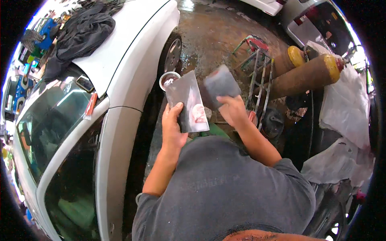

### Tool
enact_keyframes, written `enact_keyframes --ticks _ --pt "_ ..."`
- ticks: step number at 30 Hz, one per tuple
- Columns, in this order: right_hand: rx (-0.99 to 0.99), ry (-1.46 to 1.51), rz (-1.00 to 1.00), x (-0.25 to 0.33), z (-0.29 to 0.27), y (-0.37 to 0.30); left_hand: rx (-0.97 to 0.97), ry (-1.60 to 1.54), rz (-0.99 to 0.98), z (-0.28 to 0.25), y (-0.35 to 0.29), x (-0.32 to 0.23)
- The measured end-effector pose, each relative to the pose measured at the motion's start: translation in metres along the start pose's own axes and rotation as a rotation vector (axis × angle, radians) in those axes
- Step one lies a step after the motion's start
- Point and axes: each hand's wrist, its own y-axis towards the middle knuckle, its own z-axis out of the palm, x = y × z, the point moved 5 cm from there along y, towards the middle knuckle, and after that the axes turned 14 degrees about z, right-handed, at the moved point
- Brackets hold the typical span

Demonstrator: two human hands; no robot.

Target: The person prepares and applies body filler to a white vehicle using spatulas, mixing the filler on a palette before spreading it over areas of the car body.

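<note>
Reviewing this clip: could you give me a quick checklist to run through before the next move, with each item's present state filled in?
1. Left hand grips the grey plate: ok, thumb on its upper face.
2. Right hand grips the dark flat piece: ok.
3. Dark flat piece's edge clean: cannot tell, it is blurred.
4. Paste one even colour: not ok, pink and white show separately.
5. Round tin open: ok, though the plate partly covers it.
6. Round tin firmly supported: cannot tell, its base is hidden.
</note>
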Motion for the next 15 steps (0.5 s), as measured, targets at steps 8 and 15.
enact_keyframes --ticks 8,15 --pt "0.092 0.24 0.027 0.014 0.022 0.002 -0.073 0.151 0.107 0.002 0.035 0.013" --pt "-0.046 0.01 -0.172 0.052 -0.046 -0.045 0.001 0.288 0.197 0.024 0.082 0.011"
